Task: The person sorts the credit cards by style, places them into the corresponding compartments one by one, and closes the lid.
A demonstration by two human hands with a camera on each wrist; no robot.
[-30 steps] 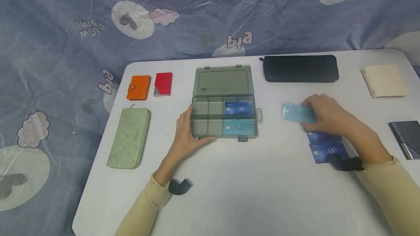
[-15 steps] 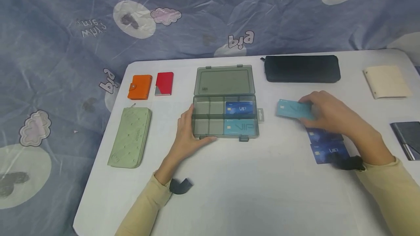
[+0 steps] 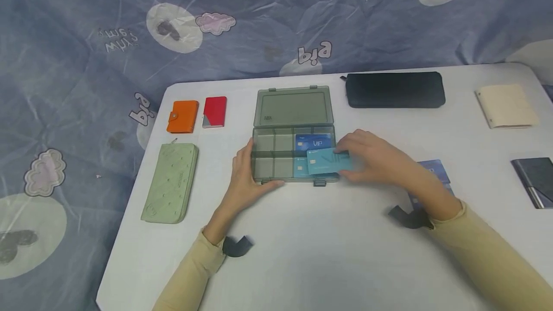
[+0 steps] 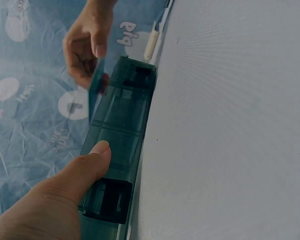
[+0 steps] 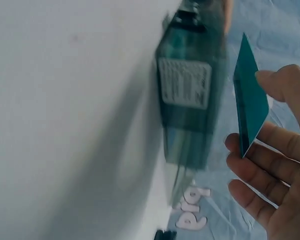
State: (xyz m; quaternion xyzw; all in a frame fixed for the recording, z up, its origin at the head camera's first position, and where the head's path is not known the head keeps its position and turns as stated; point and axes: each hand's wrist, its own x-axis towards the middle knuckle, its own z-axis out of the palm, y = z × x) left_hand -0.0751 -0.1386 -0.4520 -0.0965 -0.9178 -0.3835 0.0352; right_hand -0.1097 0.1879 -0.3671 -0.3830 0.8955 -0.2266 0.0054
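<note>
My right hand (image 3: pixel 373 157) pinches a light teal VIP card (image 3: pixel 320 161) between thumb and fingers. In the head view the card overlaps the right front compartment of a translucent green divided box (image 3: pixel 263 165), whose lid lies flipped back. Another teal card (image 3: pixel 300 171) lies in that compartment, partly covered. A dark blue VIP card (image 3: pixel 306 141) fills the compartment behind. My left hand (image 3: pixel 243 181) grips the box's near left corner, fingers along the left side and thumb on the front wall. In the right wrist view the held card (image 5: pixel 251 95) is tilted, beside the box (image 5: pixel 190 125).
Dark blue cards (image 3: pixel 434 169) lie right of the box, partly behind my right forearm. A black pouch (image 3: pixel 395 90), cream notebook (image 3: pixel 506 107) and dark card holder (image 3: pixel 535 181) sit farther off. To the left are an orange holder (image 3: pixel 183 116), red case (image 3: pixel 214 112) and green wallet (image 3: pixel 170 184).
My right hand has carried the teal card leftward from above the dark blue cards to over the box. My left hand has stayed at the box's corner.
</note>
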